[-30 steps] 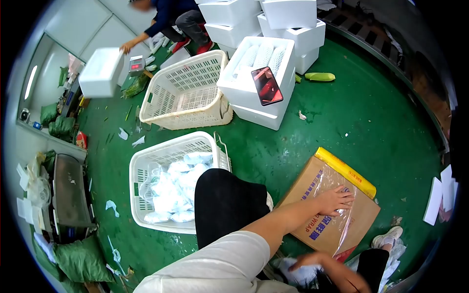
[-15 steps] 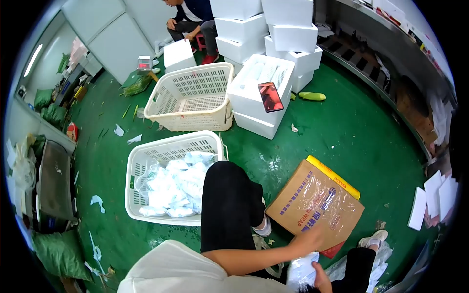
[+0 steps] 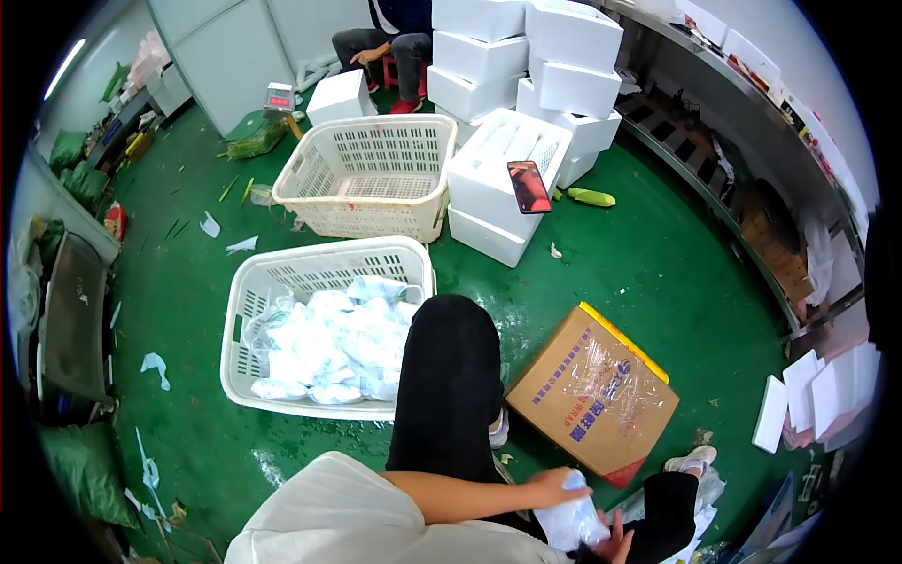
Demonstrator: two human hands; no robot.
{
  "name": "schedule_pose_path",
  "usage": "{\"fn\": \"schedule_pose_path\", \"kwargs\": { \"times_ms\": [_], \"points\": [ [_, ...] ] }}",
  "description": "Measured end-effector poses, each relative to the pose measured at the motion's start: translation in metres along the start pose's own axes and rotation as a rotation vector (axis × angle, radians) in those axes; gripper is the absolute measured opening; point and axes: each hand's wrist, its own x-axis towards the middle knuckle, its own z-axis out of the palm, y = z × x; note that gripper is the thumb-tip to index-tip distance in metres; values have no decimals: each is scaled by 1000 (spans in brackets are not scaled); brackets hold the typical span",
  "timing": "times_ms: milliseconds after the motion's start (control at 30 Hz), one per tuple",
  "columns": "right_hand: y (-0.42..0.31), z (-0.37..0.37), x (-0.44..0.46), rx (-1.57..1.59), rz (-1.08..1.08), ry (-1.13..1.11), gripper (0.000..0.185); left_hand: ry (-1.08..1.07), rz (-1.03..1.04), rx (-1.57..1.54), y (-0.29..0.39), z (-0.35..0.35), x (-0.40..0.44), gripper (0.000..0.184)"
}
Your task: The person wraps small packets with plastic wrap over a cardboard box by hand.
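Note:
A white, pale-blue-tinged plastic packet [image 3: 569,523] is over my lap at the bottom of the view. My left hand [image 3: 556,489] reaches across from the left and grips its upper end. At the packet's lower right end is my right hand [image 3: 617,543], its fingers curved around the edge and partly cut off by the frame. Many similar packets [image 3: 324,343] lie heaped in the white plastic basket [image 3: 231,329] beside my knee. A brown cardboard carton [image 3: 592,395] with purple lettering stands on the floor just beyond my hands.
Behind the near basket is another slotted basket [image 3: 366,221]. White foam boxes [image 3: 479,61] are stacked behind, with a phone [image 3: 529,187] on a nearer one. A seated person [image 3: 385,52] is at the back. Metal shelving [image 3: 742,216] runs along the right; foam sheets [image 3: 813,390] lean below.
My left hand has come down from above the carton onto the packet's upper end. The packet has tilted, and the view has shifted slightly.

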Motion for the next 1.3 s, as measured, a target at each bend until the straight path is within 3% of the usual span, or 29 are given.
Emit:
{"fn": "schedule_pose_path", "kwargs": {
  "times_ms": [33,100,133,167,233,300,367,500,567,633,700,733,767,867,933,967,1000,1033,1067,1167,1233,1300],
  "points": [
    [15,-28,7,-21,15,-135,78,32,-116,-24,-20,4,8,73],
    [18,41,36,311,31,275,62,67,-111,-131,-6,-6,-1,77],
    [17,49,36,-11,-316,161,66,38,-132,-179,11,-12,-6,71],
    [14,57,37,-340,-661,39,71,44,70,-442,25,-19,-11,60],
    [-32,105,36,-91,-604,-169,73,-128,47,-634,44,-47,-5,53],
    [-67,123,35,-34,-483,-362,82,-237,56,-875,46,-54,-4,53],
    [-86,149,35,79,-523,-436,75,-291,8,-1078,58,-61,-11,55],
    [-78,183,58,346,-473,-364,64,-449,-33,-1503,51,-58,-12,58],
    [-59,190,78,529,-396,-435,59,-402,-93,-1610,48,-58,-14,61],
    [-41,203,68,-66,-821,-350,55,-364,-81,-1727,41,-76,-21,66],
    [-74,228,38,-812,-1374,-89,59,-260,183,-1775,52,-117,-63,69],
    [-71,211,44,-903,-1412,-105,62,-131,257,-1747,59,-142,-87,72],
    [-72,187,54,-890,-1359,-169,62,-9,327,-1709,62,-166,-110,75],
    [-100,105,72,-903,-1316,156,58,456,540,-1724,34,-242,-166,64],
    [-106,12,95,-777,-1209,409,54,803,608,-1591,-8,-285,-201,46],
    [-100,-37,94,-655,-1141,542,51,981,613,-1515,-76,-316,-217,44],
    [-97,-76,87,-529,-1110,681,49,1198,507,-1494,-93,-325,-226,50],
    [-82,-127,82,-346,-952,795,48,1268,396,-1616,-90,-321,-229,51],
    [-62,-178,85,-159,-962,918,50,1342,285,-1737,-87,-315,-232,53],
    [37,-300,89,-40,-617,1158,49,1227,206,-1450,-13,-332,-157,43],
    [126,-360,107,-151,-293,1205,48,1116,329,-1166,26,-331,-114,35],
    [173,-375,128,-67,-201,1214,50,1042,511,-907,76,-310,-92,28]
  ]
}}
